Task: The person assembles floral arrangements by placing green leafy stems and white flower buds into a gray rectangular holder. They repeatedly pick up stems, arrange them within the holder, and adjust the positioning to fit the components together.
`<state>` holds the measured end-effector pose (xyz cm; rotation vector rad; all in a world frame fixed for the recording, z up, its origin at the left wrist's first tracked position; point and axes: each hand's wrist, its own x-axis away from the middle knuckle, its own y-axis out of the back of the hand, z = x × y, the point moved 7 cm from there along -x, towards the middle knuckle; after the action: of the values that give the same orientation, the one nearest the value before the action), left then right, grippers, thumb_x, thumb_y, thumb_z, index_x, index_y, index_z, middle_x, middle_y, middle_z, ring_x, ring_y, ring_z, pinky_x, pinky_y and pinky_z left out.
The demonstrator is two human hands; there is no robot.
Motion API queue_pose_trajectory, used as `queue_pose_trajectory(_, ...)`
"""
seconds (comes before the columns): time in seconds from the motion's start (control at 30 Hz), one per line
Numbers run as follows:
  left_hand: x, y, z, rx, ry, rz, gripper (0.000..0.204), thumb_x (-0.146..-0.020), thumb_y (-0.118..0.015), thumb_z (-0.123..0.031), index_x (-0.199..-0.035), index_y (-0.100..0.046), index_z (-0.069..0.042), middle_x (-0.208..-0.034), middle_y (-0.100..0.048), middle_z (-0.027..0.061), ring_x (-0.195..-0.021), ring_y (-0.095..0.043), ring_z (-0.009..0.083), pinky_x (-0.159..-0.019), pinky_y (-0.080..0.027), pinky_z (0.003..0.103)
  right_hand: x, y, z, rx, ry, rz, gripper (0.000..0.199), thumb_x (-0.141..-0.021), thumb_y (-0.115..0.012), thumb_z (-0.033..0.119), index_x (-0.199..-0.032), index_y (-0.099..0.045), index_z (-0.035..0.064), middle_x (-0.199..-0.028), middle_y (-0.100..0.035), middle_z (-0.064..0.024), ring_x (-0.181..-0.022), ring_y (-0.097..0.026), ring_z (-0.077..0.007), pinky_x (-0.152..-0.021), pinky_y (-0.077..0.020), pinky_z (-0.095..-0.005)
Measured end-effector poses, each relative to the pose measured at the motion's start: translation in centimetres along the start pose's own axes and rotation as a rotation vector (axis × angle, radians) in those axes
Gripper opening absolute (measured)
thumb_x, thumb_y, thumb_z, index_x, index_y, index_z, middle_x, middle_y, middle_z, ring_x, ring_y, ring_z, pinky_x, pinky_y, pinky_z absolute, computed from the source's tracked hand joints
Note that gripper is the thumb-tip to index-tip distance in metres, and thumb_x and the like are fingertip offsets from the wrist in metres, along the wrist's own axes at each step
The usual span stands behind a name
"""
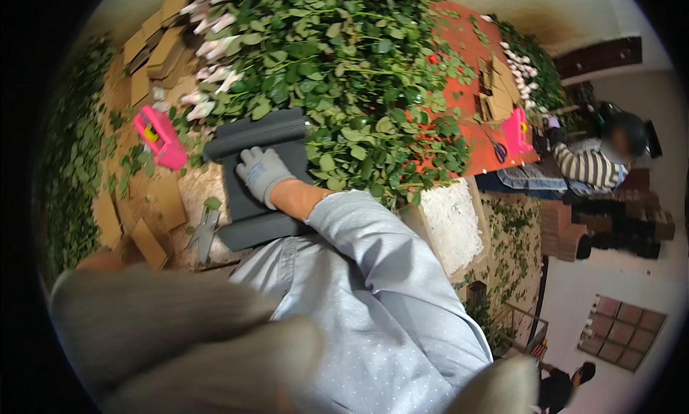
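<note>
My right hand (264,173), in a light grey glove, lies on a dark grey ribbed mat (247,198) with raised, rolled edges. Its fingers are stretched out on the surface and grasp nothing. At the lower left only bare skin of my left hand (100,260) shows, close to some brown cardboard pieces (149,243); its fingers are hidden behind my blurred sleeve. Beyond the mat is a big heap of pale pink roses (219,48) with long leafy stems (337,62). A pink tape dispenser (163,140) stands left of the mat, and a grey metal cutting tool (207,234) lies beside it.
Stacked cardboard pieces (163,51) lie at the far left. A box of white shreds (452,224) stands right of my arm. On the red table (459,48) are scissors (499,151) and another pink dispenser (515,132). A co-worker in stripes (588,163) is at the right; another person (556,389) is lower right.
</note>
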<state>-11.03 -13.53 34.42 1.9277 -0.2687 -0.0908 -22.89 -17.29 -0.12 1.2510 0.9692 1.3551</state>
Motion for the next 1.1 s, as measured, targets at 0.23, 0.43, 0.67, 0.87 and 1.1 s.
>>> queue_pose_trajectory(0.23, 1.2, 0.0, -0.2, 0.013, 0.035, -0.015, 0.022, -0.092, -0.064, -0.022, -0.096, -0.067, -0.001, -0.081, -0.067, 0.0111, -0.068, -0.064, 0.0166, -0.054, -0.052, 0.029, -0.1, -0.2, 0.1, 0.02, -0.007, 0.044, 0.032, -0.092, -0.06, 0.017, -0.124, -0.065, 0.0133, -0.126, -0.055, -0.0113, -0.119, -0.054, -0.0295, -0.089, -0.0471, -0.0446)
queue_pose_trajectory(0.43, 0.5, 0.3, -0.7, -0.021, 0.021, -0.018, 0.023, -0.094, -0.063, -0.022, -0.097, -0.067, 0.0, -0.08, -0.068, 0.0116, -0.067, -0.064, 0.0165, -0.053, -0.052, 0.028, 0.4, -0.1, -0.3, 0.016, -0.005, 0.011, 0.032, -0.089, -0.063, 0.018, -0.121, -0.067, 0.0145, -0.123, -0.056, -0.0099, -0.118, -0.053, -0.0282, -0.085, -0.0463, -0.0422)
queue_pose_trajectory(0.67, 0.7, 0.9, -1.0, -0.057, 0.038, -0.03, 0.025, -0.096, -0.062, -0.022, -0.099, -0.068, 0.002, -0.079, -0.068, 0.0123, -0.065, -0.064, 0.0164, -0.052, -0.053, 0.028, 0.3, 0.1, 0.1, 0.033, 0.014, -0.011, 0.029, -0.092, -0.061, 0.019, -0.118, -0.068, 0.0123, -0.124, -0.057, -0.0115, -0.117, -0.054, -0.0299, -0.086, -0.0471, -0.0442)
queue_pose_trajectory(0.87, 2.1, 0.6, -1.0, -0.059, 0.077, -0.021, 0.027, -0.098, -0.061, -0.022, -0.1, -0.068, 0.004, -0.079, -0.069, 0.0128, -0.064, -0.065, 0.0164, -0.051, -0.054, 0.027, -0.6, -1.1, 0.6, -0.021, 0.032, 0.017, 0.026, -0.091, -0.06, 0.017, -0.116, -0.068, 0.0131, -0.123, -0.058, -0.0115, -0.117, -0.055, -0.0299, -0.087, -0.0483, -0.044)
queue_pose_trajectory(1.1, 2.4, 1.8, -1.5, -0.074, 0.05, -0.053, 0.029, -0.1, -0.06, -0.022, -0.101, -0.069, 0.006, -0.078, -0.07, 0.0135, -0.062, -0.065, 0.0163, -0.05, -0.054, 0.027, -0.1, -0.3, 0.6, -0.009, 0.021, 0.03, 0.03, -0.091, -0.061, 0.017, -0.121, -0.066, 0.0126, -0.125, -0.056, -0.0121, -0.119, -0.054, -0.0306, -0.089, -0.0474, -0.045)
